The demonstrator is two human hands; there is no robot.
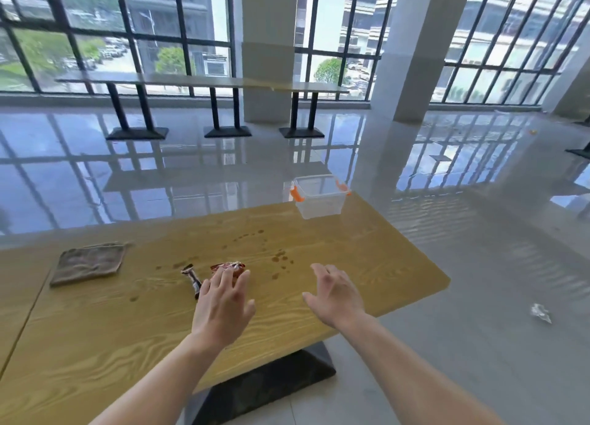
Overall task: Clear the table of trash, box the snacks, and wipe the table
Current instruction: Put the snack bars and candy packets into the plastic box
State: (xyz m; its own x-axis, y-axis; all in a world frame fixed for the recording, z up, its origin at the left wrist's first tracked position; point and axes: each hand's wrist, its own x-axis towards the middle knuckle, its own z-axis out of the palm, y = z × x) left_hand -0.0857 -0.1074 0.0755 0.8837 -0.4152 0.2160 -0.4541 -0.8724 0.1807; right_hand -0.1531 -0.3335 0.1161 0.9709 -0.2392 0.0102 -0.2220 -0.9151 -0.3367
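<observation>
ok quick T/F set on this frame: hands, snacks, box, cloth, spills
1. Both hands are open and hold nothing. True: the left hand and the right hand are spread over the table.
2. The clear box has its lid on. False: it stands open, orange latches at the sides.
3. The cloth lies left of the snack wrappers. True.
4. The table is already wiped. False: brown stains still spot it.
5. The orange snack packet is in the box. False: it lies on the table at the left hand's fingertips, next to the dark snack bar.
</observation>
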